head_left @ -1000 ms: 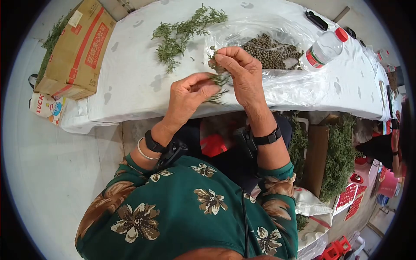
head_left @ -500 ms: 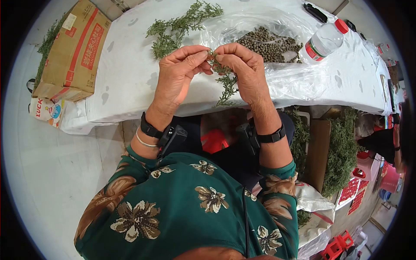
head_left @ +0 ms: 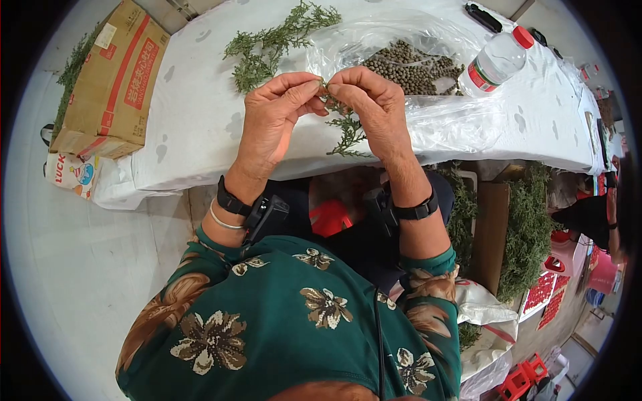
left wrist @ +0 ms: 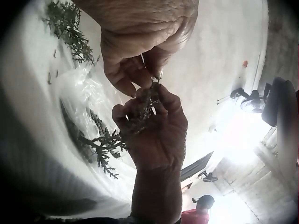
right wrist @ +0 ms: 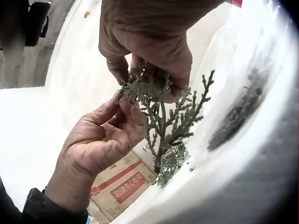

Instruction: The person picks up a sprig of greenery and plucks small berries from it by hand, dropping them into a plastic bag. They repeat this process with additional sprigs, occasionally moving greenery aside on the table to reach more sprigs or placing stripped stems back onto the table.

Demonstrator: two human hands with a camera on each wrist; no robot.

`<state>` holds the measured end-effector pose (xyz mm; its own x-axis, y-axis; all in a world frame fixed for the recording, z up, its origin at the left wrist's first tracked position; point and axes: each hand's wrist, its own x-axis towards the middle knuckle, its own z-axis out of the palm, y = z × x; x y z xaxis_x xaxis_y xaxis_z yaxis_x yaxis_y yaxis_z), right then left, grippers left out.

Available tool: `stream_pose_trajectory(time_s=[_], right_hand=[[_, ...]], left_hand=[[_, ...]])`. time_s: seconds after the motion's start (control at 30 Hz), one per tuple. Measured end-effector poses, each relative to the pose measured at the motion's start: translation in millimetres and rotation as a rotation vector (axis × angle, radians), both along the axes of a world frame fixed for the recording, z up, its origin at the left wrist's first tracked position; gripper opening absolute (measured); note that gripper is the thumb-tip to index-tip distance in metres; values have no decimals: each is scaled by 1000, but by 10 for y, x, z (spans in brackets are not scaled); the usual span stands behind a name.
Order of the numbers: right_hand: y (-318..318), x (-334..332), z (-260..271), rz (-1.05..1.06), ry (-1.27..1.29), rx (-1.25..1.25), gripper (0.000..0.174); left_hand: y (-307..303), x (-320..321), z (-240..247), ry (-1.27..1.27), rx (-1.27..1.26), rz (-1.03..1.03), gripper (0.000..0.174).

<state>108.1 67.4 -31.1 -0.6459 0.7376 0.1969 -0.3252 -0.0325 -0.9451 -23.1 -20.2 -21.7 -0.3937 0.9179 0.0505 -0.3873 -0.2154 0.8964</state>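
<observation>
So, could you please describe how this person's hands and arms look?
The left hand and right hand are bare. The green sleeves have brown patterns and stop well before the hands. Each wrist has a black strap with a dark boxy device; the left also has a thin pale bangle.

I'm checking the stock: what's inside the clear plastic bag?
Many small, round, brownish balls show inside the clear plastic bag; any beneath are covered, and the right hand hides part of it.
</observation>
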Motion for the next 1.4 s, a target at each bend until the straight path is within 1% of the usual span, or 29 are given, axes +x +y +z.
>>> stream_pose_trajectory(time_s=[0.3, 0.47, 1.4], right_hand=[[-10, 12, -15, -63, -58, 94, 7], [-7, 21, -14, -71, -55, 83, 6], [-8, 123, -43, -43, -40, 159, 10]], left_hand=[[7, 60, -9, 48, 21, 36, 16], [13, 78, -10, 46, 21, 38, 16], [31, 136, -66, -26, 3, -2, 13]])
